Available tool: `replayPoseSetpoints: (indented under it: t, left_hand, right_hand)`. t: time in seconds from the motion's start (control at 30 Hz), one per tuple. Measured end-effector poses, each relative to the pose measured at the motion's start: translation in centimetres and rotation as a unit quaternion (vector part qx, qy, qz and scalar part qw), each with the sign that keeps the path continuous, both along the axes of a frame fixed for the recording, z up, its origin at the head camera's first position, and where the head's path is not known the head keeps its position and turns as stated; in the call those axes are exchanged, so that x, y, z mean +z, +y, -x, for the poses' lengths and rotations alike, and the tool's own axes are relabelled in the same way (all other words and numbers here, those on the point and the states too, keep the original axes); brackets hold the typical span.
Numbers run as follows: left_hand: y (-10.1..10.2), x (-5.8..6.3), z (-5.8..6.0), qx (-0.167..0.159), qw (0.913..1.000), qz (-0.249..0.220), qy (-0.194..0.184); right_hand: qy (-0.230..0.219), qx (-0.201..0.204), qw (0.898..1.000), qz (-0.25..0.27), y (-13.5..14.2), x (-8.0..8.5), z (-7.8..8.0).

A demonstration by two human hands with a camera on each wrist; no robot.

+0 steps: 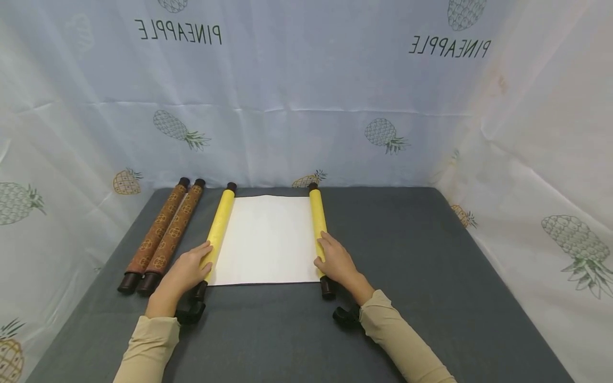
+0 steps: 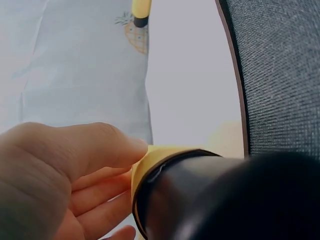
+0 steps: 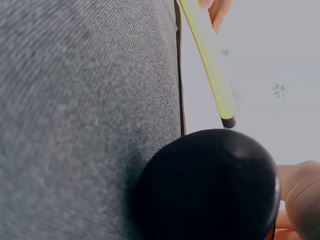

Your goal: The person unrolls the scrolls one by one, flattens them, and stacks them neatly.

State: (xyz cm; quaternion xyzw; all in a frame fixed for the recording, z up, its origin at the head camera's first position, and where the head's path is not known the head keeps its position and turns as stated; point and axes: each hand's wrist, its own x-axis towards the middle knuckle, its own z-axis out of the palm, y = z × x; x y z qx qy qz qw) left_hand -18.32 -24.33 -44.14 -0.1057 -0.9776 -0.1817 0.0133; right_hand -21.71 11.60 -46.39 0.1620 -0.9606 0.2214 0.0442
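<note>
A scroll lies partly unrolled on the dark table, its white sheet [image 1: 268,239] spread between a left yellow roll [image 1: 222,213] and a right yellow roll [image 1: 316,208]. Near its lower end, my left hand [image 1: 185,270] grips the left roll, thumb on the inner side. My right hand [image 1: 339,259] holds the right roll at about the same height. In the left wrist view, thumb and fingers [image 2: 102,205] pinch the yellow roll beside its black end knob [image 2: 172,192]. The right wrist view has a black knob [image 3: 210,182] covering most of the right hand [image 3: 304,197].
Two brown patterned scrolls [image 1: 155,236] with black ends lie rolled up, side by side, left of my left hand. The dark tabletop [image 1: 407,255] extends to the right. White pineapple-print curtains [image 1: 297,80] enclose the back and sides.
</note>
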Motion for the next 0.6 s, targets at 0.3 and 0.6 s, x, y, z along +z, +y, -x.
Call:
replayPoseSetpoints:
  t: [0.3,0.6]
  left_hand:
    - [-0.05,-0.03,0.11,0.017,0.9996,0.004,-0.023]
    - [-0.18,0.24,0.24,0.04,0.9982,0.009,-0.044]
  right_hand:
    - [-0.023,-0.022,0.999,-0.008,0.01,-0.22,0.09]
    - [-0.046,-0.03,0.998,0.009,0.35,0.12,-0.08]
